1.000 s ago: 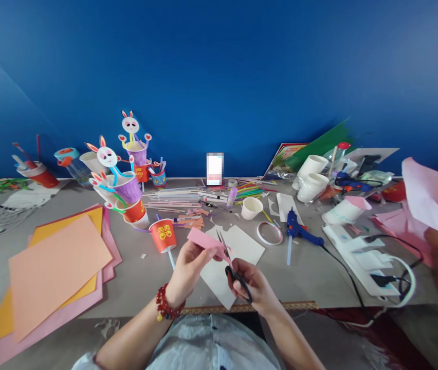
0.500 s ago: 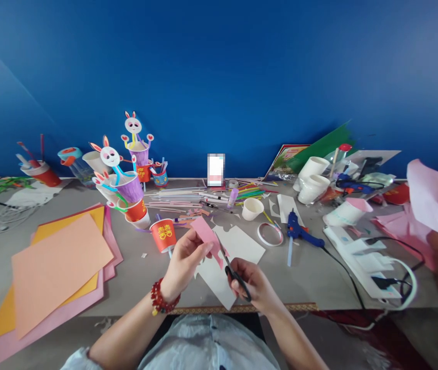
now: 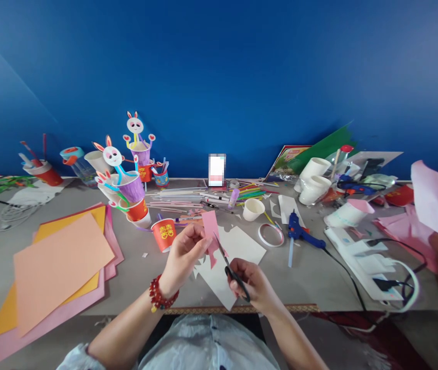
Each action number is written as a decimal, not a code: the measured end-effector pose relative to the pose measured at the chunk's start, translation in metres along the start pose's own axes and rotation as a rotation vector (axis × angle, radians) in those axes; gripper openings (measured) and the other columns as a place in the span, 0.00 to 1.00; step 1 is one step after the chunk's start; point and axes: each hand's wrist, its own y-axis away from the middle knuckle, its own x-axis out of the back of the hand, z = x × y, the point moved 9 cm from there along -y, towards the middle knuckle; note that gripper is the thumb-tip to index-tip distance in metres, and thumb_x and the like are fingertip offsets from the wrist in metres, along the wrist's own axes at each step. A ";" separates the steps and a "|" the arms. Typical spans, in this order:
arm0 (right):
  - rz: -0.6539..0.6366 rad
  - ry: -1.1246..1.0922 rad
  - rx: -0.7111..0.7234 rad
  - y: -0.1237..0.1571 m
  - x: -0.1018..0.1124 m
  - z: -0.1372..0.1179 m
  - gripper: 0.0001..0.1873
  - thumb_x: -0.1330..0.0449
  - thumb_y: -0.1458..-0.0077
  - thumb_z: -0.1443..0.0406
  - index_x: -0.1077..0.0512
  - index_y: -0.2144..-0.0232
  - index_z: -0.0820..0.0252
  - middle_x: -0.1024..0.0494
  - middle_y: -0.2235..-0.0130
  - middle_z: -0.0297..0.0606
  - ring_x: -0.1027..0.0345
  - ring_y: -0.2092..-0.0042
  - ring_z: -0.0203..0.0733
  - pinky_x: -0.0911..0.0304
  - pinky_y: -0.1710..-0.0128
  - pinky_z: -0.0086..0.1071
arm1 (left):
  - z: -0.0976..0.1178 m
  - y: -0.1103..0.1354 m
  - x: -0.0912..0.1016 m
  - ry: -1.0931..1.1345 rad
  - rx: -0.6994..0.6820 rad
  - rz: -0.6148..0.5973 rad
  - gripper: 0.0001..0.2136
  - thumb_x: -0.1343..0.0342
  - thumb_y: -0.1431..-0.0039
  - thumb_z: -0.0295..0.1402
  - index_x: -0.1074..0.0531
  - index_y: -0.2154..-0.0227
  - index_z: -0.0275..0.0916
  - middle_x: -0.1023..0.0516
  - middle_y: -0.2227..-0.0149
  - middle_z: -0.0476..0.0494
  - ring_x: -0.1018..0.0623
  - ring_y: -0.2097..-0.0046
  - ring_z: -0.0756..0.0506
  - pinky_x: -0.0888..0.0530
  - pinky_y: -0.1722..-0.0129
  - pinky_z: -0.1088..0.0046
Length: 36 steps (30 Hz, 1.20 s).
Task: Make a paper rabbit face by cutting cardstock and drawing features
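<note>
While the left hand [image 3: 183,250] pinches pink paper [image 3: 210,224], the right hand [image 3: 253,282], angled inward, clasps black-handled scissors [image 3: 230,271].

"What sort of place are we in?"
"We seem to be at a craft table [image 3: 134,282]: we see stacked coloured paper [image 3: 60,267], a glue gun [image 3: 307,236], rabbit-faced cup figures [image 3: 130,189] and scissors [image 3: 230,272]."
</note>
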 end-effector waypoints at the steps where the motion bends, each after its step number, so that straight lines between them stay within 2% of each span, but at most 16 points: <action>1: 0.002 0.003 0.003 0.000 0.000 -0.001 0.33 0.30 0.65 0.39 0.35 0.77 0.59 0.33 0.79 0.28 0.43 0.79 0.30 0.47 0.79 0.25 | -0.001 0.001 0.000 0.004 -0.006 -0.001 0.12 0.37 0.43 0.41 0.30 0.70 0.38 0.28 0.72 0.49 0.30 0.71 0.52 0.31 0.70 0.77; 4: 0.012 0.006 0.017 0.000 -0.001 -0.004 0.34 0.30 0.65 0.38 0.35 0.77 0.60 0.34 0.79 0.28 0.43 0.79 0.30 0.47 0.79 0.25 | -0.009 0.006 -0.008 0.011 0.021 -0.074 0.12 0.39 0.40 0.42 0.27 0.65 0.36 0.25 0.67 0.45 0.27 0.69 0.50 0.29 0.69 0.76; 6: 0.016 0.003 0.020 -0.001 -0.001 -0.004 0.34 0.30 0.65 0.39 0.36 0.77 0.60 0.34 0.79 0.28 0.43 0.79 0.29 0.48 0.79 0.25 | -0.014 0.010 -0.012 0.001 0.049 -0.115 0.12 0.40 0.40 0.41 0.26 0.64 0.35 0.24 0.68 0.43 0.27 0.69 0.50 0.28 0.70 0.75; 15: 0.009 -0.001 0.019 0.000 -0.002 -0.001 0.34 0.30 0.65 0.39 0.36 0.77 0.60 0.34 0.80 0.27 0.44 0.80 0.29 0.47 0.80 0.25 | -0.012 0.013 -0.006 -0.035 0.074 -0.077 0.11 0.40 0.38 0.38 0.27 0.70 0.35 0.26 0.74 0.48 0.29 0.71 0.52 0.32 0.69 0.78; 24: 0.003 0.026 0.025 0.001 0.001 0.005 0.31 0.29 0.62 0.42 0.36 0.78 0.60 0.33 0.80 0.28 0.42 0.80 0.29 0.47 0.80 0.24 | -0.011 0.010 -0.001 -0.086 0.088 -0.087 0.12 0.40 0.39 0.41 0.26 0.68 0.35 0.27 0.72 0.47 0.28 0.70 0.51 0.32 0.69 0.77; 30: 0.016 0.062 0.028 -0.001 0.007 0.009 0.29 0.28 0.61 0.45 0.37 0.78 0.59 0.32 0.79 0.29 0.42 0.80 0.29 0.45 0.81 0.24 | -0.008 0.008 0.001 -0.123 0.056 -0.137 0.11 0.43 0.37 0.39 0.26 0.66 0.35 0.25 0.69 0.46 0.26 0.67 0.50 0.30 0.66 0.75; 36: 0.026 0.095 0.036 -0.003 0.010 0.013 0.26 0.28 0.59 0.49 0.37 0.78 0.59 0.32 0.80 0.28 0.42 0.81 0.29 0.46 0.81 0.23 | -0.007 0.004 0.006 -0.173 0.052 -0.137 0.10 0.43 0.36 0.39 0.26 0.66 0.36 0.23 0.67 0.44 0.25 0.66 0.48 0.29 0.65 0.73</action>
